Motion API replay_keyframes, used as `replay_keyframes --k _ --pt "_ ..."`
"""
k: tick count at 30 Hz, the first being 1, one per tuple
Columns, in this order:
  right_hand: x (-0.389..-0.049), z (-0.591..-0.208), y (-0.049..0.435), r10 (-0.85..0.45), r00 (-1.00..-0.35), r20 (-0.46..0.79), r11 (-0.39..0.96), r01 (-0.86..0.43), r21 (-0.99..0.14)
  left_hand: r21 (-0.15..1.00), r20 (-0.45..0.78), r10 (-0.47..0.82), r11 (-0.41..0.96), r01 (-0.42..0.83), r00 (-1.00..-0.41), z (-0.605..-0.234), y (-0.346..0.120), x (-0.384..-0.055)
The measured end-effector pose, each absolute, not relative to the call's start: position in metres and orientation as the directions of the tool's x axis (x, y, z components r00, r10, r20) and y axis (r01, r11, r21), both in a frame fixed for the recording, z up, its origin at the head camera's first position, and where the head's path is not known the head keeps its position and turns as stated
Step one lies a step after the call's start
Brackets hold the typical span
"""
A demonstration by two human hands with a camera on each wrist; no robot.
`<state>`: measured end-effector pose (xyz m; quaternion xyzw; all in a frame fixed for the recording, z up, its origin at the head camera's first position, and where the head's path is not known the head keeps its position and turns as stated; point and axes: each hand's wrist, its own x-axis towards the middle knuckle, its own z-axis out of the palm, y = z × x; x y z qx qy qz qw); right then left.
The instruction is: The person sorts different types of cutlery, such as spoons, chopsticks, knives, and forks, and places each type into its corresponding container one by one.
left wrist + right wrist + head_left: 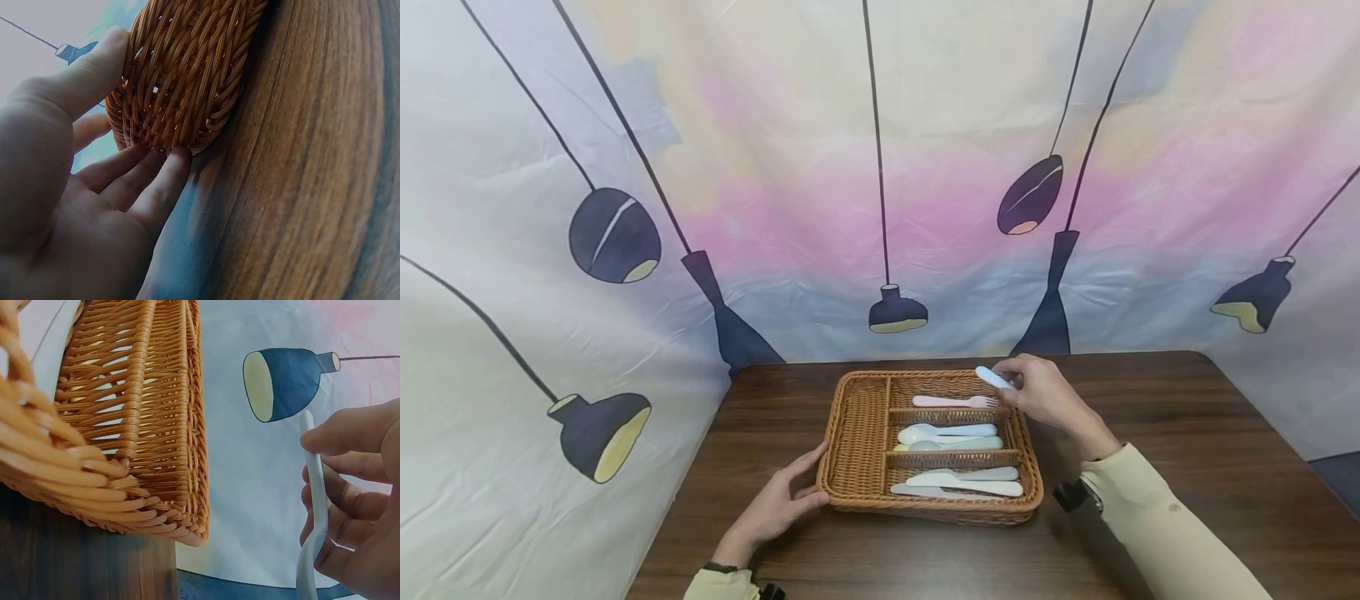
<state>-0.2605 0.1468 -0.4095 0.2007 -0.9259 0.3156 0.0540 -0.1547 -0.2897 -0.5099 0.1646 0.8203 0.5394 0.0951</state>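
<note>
A brown wicker cutlery basket with dividers sits on the wooden table. My left hand holds its left end, thumb on the wicker near the front corner and fingers farther back. Above the back right corner, my right hand pinches a pale blue utensil between thumb and fingers; in the right wrist view this utensil has a curved neck, and its head is out of sight. A pale pink fork lies in the back compartment. Spoons fill the middle one, and knives the front one.
Dividers split the basket's right part into three rows beside one long left compartment. The dark wooden table reaches back to a hanging cloth printed with lamps.
</note>
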Motion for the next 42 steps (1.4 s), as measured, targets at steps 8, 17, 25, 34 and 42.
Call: replay_keyframes --k 8,17,25,34,42 --pt "-0.266 -0.409 0.143 -0.346 -0.904 0.252 0.707 -0.427 -0.564 0.916 0.028 0.375 0.361 0.174 -0.926 -0.510 -0.290 -0.156" --pt "-0.267 -0.411 0.137 -0.346 -0.907 0.241 0.693 -0.420 -0.586 0.918 0.021 0.370 0.361 0.165 -0.929 -0.510 -0.290 -0.156" --pt "-0.270 -0.410 0.130 -0.359 -0.906 0.226 0.675 -0.419 -0.607 0.919 0.026 0.380 0.354 0.172 -0.925 -0.511 -0.291 -0.155" --pt "-0.275 -0.411 0.120 -0.379 -0.897 0.228 0.677 -0.436 -0.593 0.921 0.034 0.378 0.348 0.176 -0.925 -0.513 -0.290 -0.155" --pt "-0.279 -0.416 0.107 -0.405 -0.885 0.229 0.678 -0.458 -0.574 0.927 0.031 0.388 0.334 0.172 -0.921 -0.512 -0.291 -0.154"
